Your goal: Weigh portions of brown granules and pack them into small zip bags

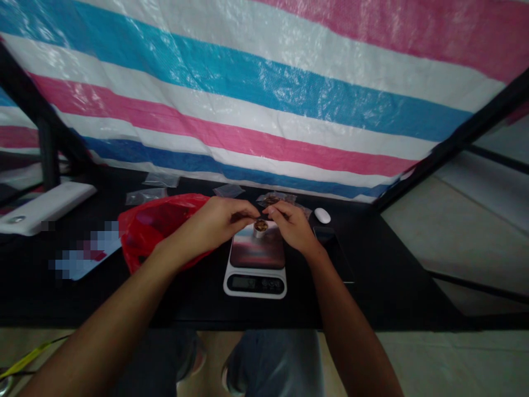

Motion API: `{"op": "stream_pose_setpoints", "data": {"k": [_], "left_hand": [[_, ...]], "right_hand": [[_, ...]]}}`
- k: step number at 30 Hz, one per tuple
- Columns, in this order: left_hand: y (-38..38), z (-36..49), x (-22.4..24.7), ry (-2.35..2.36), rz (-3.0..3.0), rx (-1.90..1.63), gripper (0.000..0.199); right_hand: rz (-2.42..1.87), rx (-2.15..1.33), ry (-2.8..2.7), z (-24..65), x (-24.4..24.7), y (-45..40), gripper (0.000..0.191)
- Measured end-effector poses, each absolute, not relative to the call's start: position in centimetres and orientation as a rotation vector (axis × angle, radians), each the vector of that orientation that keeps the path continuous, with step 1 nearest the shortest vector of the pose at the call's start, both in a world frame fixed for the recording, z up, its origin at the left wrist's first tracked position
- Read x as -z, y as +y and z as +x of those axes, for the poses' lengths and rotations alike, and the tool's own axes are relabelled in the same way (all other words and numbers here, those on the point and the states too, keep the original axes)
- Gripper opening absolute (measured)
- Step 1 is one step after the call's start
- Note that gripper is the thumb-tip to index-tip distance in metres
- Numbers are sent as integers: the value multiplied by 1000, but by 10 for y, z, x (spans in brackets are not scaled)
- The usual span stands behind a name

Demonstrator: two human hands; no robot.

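Observation:
A white digital scale [257, 285] with a shiny metal plate lies before me. On the far part of its plate stands a small round silvery cup [260, 232] holding brownish bits. My left hand [225, 218] comes in from the left, thumb and fingers drawn together just above the cup's rim. From the right, my right hand [291, 223] meets it there, its fingertips also pinched close. Anything between the fingertips is too small to make out. Behind my right hand lies a clear plastic bag [275, 197] with brown bits, partly covered by the hand.
A red plastic bag [140, 231] sits open left of the scale. Right of it are a white mouse [322, 215] and a dark phone-like slab [336, 253]. Clear bags [162, 179] lie along the striped sheet [264, 127]. A white device [53, 207] rests far left.

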State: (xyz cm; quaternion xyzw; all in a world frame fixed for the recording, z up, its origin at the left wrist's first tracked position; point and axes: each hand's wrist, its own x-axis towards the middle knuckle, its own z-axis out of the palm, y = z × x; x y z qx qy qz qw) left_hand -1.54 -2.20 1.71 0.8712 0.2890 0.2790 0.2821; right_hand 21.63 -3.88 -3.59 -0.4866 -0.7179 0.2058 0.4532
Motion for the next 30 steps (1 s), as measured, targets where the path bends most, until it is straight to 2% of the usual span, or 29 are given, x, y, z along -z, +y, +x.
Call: {"op": "stream_pose_setpoints", "data": {"k": [5, 17, 30], "left_hand": [[-9, 9, -8, 739, 2343, -796, 18], [-8, 11, 4, 672, 2360, -672, 18], [-9, 8, 10, 601, 2437, -862, 28]], "right_hand": [[-1216, -475, -1800, 218, 37, -38, 34], [-1176, -572, -1797, 219, 32, -42, 20], [-1337, -724, -1901, 238, 28, -46, 12]]}}
